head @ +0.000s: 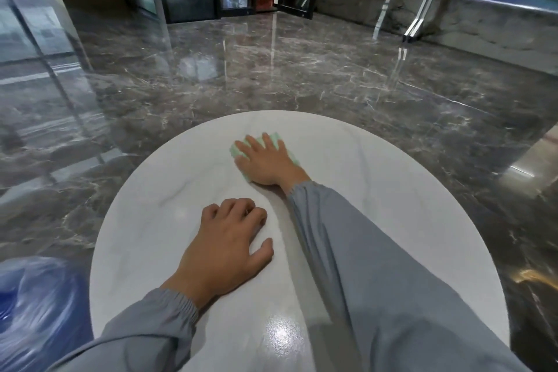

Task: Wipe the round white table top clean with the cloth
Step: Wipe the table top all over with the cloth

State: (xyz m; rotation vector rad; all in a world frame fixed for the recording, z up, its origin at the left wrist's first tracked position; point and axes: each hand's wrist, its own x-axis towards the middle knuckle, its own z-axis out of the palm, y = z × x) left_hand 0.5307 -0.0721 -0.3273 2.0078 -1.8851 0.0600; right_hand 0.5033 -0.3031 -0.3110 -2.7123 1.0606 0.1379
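The cloth (235, 152) is thin, soft and pale green, light and limp, so I judge it will bunch up or slip out from under me unless I bear down on it flat. There's no need to pinch it; a palm over its middle is the best hold. It lies on the far half of the round white worktop (157, 220), a little right of centre, mostly covered by my right hand (267, 161), which is spread flat on it with fingers straight and fanned, the arm in its grey sleeve (362, 266) reaching long across the top. That polished surface looks slick, so the cloth should glide easily. My left hand (229, 246) rests nearer me on bare worktop, holding nothing, fingers bent at the knuckles, thumb out to the side — a brace, I think
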